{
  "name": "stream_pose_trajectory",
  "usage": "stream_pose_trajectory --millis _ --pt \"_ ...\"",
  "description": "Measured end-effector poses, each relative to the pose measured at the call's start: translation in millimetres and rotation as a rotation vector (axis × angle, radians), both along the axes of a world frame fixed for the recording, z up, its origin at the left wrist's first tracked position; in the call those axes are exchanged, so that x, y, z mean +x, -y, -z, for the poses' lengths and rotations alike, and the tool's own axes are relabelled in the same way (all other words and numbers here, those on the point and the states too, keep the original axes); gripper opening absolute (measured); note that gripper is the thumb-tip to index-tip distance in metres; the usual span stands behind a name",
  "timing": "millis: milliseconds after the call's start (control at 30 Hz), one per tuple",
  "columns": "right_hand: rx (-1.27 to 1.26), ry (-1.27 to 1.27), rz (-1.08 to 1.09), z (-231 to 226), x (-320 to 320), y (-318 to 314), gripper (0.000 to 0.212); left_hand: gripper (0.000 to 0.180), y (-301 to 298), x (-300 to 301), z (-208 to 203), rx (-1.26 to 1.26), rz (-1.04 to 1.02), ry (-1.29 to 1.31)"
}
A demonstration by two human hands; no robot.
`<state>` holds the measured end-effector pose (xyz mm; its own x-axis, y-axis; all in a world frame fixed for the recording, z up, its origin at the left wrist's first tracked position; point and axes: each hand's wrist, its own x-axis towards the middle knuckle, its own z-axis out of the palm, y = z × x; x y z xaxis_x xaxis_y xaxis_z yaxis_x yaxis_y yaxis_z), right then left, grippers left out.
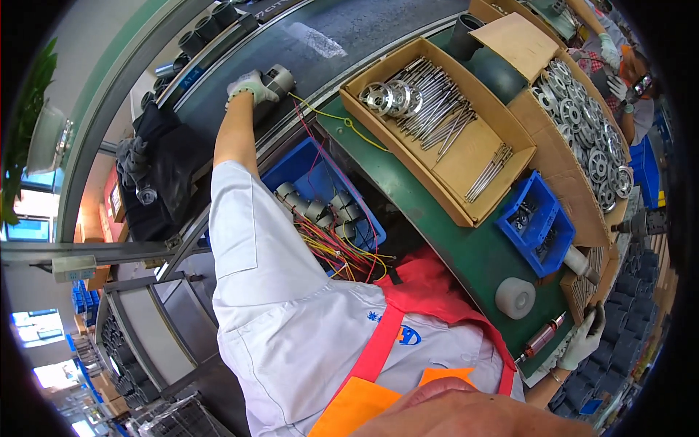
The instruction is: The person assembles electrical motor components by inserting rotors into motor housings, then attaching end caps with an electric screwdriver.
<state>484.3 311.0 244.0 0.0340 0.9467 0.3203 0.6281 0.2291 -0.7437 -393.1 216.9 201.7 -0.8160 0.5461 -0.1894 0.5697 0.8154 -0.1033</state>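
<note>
My left hand (250, 88), in a pale work glove, is closed round a grey cylindrical motor housing (278, 81) over the dark conveyor belt (218, 98). A yellow wire (342, 119) and a red wire trail from that housing. My gloved right hand (582, 339) is low on the right, at the edge of the green bench; its fingertips look dark and partly hidden, so its grip is unclear. Beside it lies a motor rotor (542, 338) with a reddish coil and thin shaft. Close by is a round whitish roll (515, 298).
A blue bin (291, 162) holds several grey housings with red and yellow wires. On the bench stand a cardboard tray (466, 211) of metal shafts and rings, a blue divided tray (542, 218) and a carton of metal discs (582, 120). Another person's gloved hands (610, 51) show at far right.
</note>
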Motion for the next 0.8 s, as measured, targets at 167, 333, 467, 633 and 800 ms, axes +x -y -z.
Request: stream_pose_trajectory --millis 167,333,467,633,800 --pt "-0.025 -0.027 0.117 12 6 6 0.034 0.079 18 -20 -6 0.220 -0.094 -0.203" --pt "-0.056 -0.057 0.065 33 -13 -7 0.034 0.070 42 82 77 1.188 -0.219 1.093" --pt "-0.048 0.192 -0.051 27 -21 -21 0.035 0.063 81 127 122 0.646 -0.007 0.702" --pt "-0.149 0.168 -0.029 25 -23 -13 0.034 0.057 58 91 32 0.642 0.074 0.135" --pt "-0.190 0.179 -0.010 53 7 -11 0.032 0.046 -16 44 -35 1.886 0.176 0.614"
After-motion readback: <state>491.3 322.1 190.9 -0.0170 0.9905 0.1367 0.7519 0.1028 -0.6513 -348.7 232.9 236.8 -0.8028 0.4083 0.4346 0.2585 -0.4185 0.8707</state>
